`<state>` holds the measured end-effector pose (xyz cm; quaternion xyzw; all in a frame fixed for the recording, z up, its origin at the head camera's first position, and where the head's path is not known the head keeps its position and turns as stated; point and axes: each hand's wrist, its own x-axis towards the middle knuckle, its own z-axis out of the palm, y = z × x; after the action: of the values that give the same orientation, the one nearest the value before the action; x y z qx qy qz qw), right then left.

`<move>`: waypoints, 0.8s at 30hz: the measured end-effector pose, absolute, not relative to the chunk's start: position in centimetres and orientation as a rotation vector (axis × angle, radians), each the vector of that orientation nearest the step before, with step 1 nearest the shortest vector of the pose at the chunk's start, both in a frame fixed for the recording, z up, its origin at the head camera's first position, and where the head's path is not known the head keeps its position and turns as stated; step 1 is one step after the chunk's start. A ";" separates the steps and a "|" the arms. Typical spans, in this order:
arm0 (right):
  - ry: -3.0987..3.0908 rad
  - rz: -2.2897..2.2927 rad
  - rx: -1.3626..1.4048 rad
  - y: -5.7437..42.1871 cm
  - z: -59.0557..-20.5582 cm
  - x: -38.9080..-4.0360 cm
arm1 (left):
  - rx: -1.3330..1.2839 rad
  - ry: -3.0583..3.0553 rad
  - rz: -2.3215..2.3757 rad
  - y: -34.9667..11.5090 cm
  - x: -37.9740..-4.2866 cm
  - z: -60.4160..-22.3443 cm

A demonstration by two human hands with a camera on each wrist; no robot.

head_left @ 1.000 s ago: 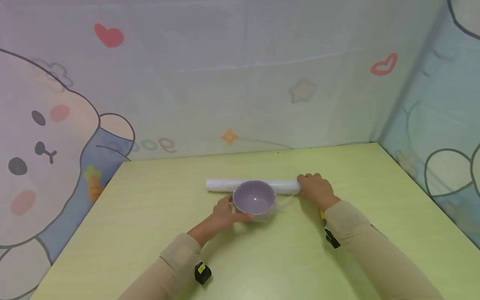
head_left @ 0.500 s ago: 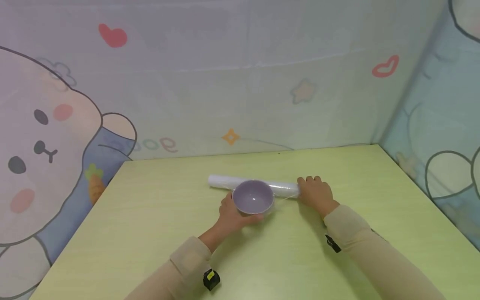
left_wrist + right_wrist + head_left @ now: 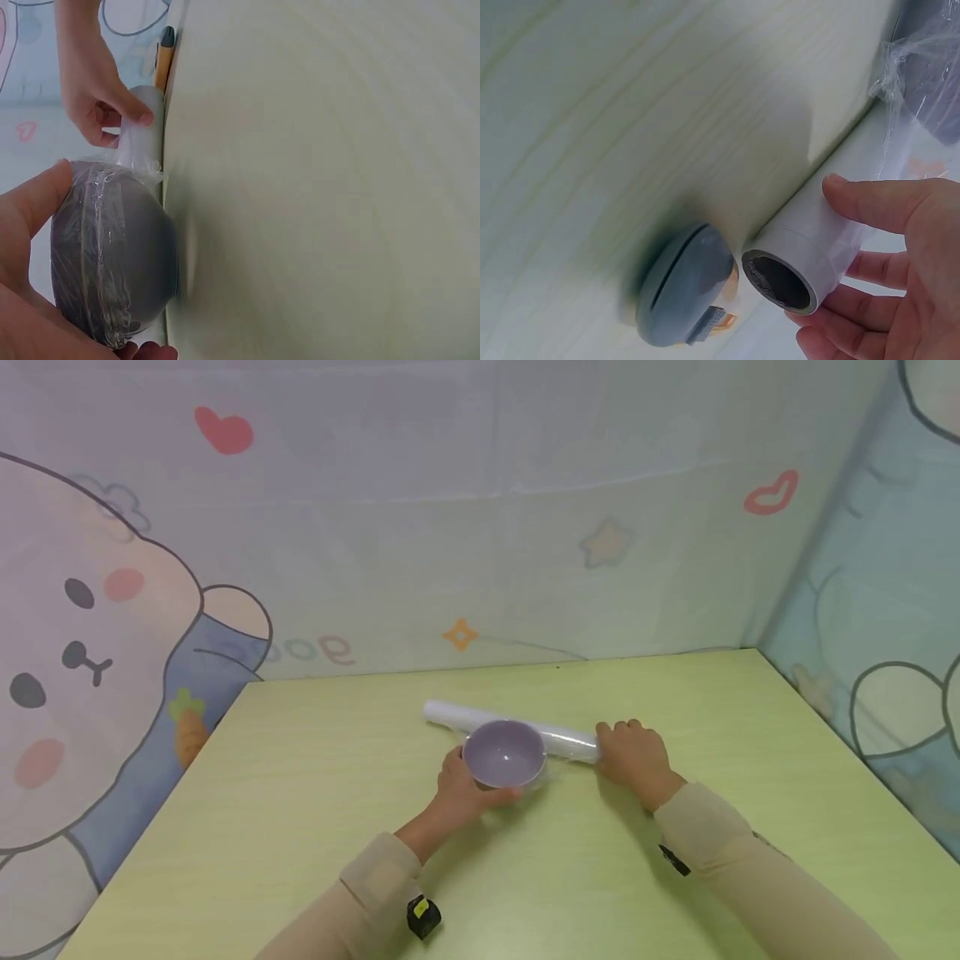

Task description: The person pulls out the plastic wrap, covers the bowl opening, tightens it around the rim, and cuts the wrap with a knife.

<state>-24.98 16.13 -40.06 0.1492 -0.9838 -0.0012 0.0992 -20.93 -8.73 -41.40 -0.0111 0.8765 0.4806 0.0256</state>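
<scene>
A lilac bowl (image 3: 506, 755) with clear cling film over its rim and side is held in my left hand (image 3: 459, 792), thumb along the near side and fingers round the left. In the left wrist view the wrinkled film (image 3: 101, 247) clings around the bowl's upper part. My right hand (image 3: 633, 758) grips the right end of a white roll of cling film (image 3: 453, 715), which lies slanted behind the bowl. A strip of film runs from roll to bowl. The roll's hollow core (image 3: 780, 281) shows in the right wrist view.
On the pale yellow-green table (image 3: 300, 827), a grey and orange tool (image 3: 686, 289) lies beside the roll's right end, hidden under the right arm in the head view. A cartoon-printed cloth (image 3: 390, 568) stands behind the table.
The roll has turned, its left end swinging away and its right end coming nearer with my right hand. The bowl has shifted slightly left, and my left thumb and wrist have moved right.
</scene>
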 end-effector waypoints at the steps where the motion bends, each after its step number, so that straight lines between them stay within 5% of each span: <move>1: -2.904 -0.008 0.446 16.1 -40.1 -24.8 | -0.034 2.704 1.485 -8.8 -21.0 -41.5; 24: -2.947 -0.101 0.408 16.2 -39.6 -22.1 | 0.189 2.349 1.598 -11.9 -23.0 -41.0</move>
<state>-22.15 16.18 -39.64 0.1367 -0.9866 -0.0337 0.0821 -23.01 -11.89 -41.01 0.0658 0.8162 0.5551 0.1465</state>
